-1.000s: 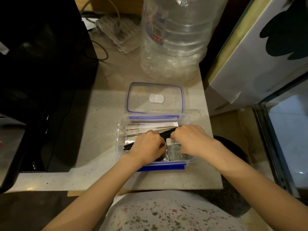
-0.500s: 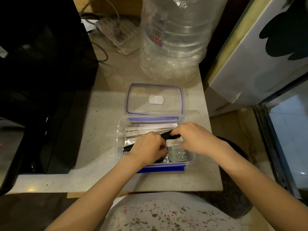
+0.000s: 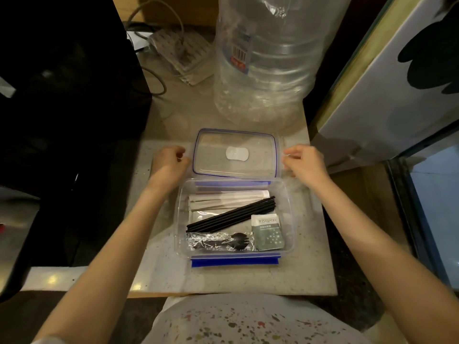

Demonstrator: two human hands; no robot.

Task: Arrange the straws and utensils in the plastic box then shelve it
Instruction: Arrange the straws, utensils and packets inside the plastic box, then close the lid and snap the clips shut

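The clear plastic box [image 3: 290, 219] sits open on the stone counter, its blue clip [image 3: 234, 262] facing me. Inside lie paper-wrapped straws [image 3: 223, 197] at the far side, a bundle of black straws [image 3: 231, 216] slanting across the middle, a black spork in crinkled clear wrap [image 3: 236, 242] at the near side, and a grey-green sachet [image 3: 268, 232] at the right. The blue-rimmed clear lid [image 3: 218, 151] rests flat just beyond the box. My left hand [image 3: 169, 161] curls on the lid's left edge and my right hand [image 3: 306, 161] pinches its right edge.
A large clear water bottle [image 3: 268, 58] stands right behind the lid. A black appliance [image 3: 62, 95] fills the left side. A power strip [image 3: 178, 53] with cables lies at the back. A white cabinet [image 3: 397, 83] rises at the right; the counter ends near my body.
Both hands have left the black straws inside the box and moved away from me to the two short edges of the lid. The straws now lie still in the box.
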